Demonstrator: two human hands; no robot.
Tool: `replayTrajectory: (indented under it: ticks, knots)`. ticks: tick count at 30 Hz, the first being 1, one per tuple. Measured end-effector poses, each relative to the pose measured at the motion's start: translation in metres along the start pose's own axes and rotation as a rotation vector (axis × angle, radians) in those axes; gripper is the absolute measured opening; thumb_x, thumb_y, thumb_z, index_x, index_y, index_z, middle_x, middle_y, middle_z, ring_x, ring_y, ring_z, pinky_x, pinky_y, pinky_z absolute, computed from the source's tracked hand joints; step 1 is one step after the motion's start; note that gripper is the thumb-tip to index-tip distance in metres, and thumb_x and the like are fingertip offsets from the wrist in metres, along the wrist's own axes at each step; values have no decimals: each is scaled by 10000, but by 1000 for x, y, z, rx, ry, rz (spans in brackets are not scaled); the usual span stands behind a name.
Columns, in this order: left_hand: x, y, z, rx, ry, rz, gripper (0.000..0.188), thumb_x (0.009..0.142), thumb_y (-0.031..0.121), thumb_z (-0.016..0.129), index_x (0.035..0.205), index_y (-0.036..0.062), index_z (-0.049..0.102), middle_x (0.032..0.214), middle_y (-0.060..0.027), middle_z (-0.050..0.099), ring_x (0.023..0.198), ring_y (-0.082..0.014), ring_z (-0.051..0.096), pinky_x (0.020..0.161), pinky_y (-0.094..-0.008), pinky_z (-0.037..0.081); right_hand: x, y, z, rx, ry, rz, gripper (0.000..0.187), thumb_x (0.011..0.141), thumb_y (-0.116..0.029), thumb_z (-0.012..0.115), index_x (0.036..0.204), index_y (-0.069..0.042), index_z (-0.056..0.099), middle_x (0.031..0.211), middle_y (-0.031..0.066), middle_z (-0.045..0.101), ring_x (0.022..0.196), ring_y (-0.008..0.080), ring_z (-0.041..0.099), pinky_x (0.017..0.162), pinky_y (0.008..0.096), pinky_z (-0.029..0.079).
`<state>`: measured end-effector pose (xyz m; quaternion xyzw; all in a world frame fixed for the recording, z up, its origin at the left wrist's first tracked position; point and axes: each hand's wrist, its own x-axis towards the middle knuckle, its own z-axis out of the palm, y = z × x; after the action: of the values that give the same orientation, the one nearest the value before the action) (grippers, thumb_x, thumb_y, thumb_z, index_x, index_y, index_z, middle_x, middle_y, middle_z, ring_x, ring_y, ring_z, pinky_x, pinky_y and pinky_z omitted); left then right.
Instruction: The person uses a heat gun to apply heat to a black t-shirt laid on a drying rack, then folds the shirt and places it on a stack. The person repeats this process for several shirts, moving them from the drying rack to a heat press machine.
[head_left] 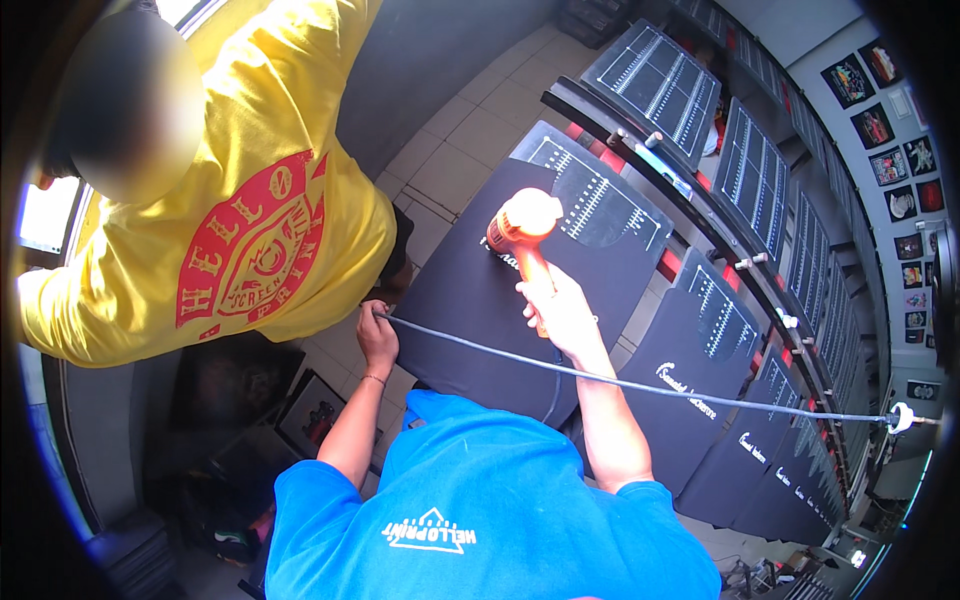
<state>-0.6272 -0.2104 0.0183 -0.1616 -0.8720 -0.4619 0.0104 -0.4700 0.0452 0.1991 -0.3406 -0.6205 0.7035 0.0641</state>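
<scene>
My right hand is wrapped round the handle of an orange heat gun. The gun is above a black T-shirt stretched over a dark board with white ruler marks. Part of a small white print shows beside the gun's head; the rest is hidden. At the shirt's left edge, my left hand is closed round a grey cord. The cord runs taut across in front of my right forearm to a white fitting at the far right.
More boards with black shirts stand in a row on the right. Beyond a dark rail are bare marked boards. Close on my left is a person in a yellow shirt. A framed picture leans low at left.
</scene>
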Motion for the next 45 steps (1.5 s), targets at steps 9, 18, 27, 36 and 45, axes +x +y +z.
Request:
replayTrajectory:
  ticks: [9,18,27,36,45]
  knots:
    - [-1,-6,2,-6,6,-1,217,988,178,427,896,27,554,798,-143,618,775,-331,614,703,-409,468,1,-5,1,-19,-56,43,328,896,-185,634,1162,-8,558,793,10,584,621,67,557,546,214,488]
    - [0,-7,1,-13,2,-30,230,986,196,434,892,26,557,814,-150,623,791,-348,614,712,-418,467,3,-2,6,-53,-16,-7,393,898,-205,629,1224,-5,540,851,28,593,644,70,564,563,220,497]
    - [1,-6,0,8,-8,-27,238,989,215,437,896,29,554,825,-154,625,811,-356,614,722,-426,466,8,-4,7,23,-59,12,394,890,-197,639,1217,-2,537,858,24,585,641,74,563,561,221,496]
    - [0,-8,1,8,-5,-20,219,980,199,443,902,29,556,826,-157,624,814,-358,613,725,-427,464,11,2,8,-75,-73,-23,514,917,-241,603,1356,-15,461,761,10,555,613,72,560,494,208,472]
    - [0,-7,1,12,-8,-37,228,985,209,442,904,30,558,826,-156,625,809,-358,612,721,-424,464,11,2,8,-13,-67,-36,471,924,-242,603,1325,-24,483,740,7,551,600,62,552,480,200,456]
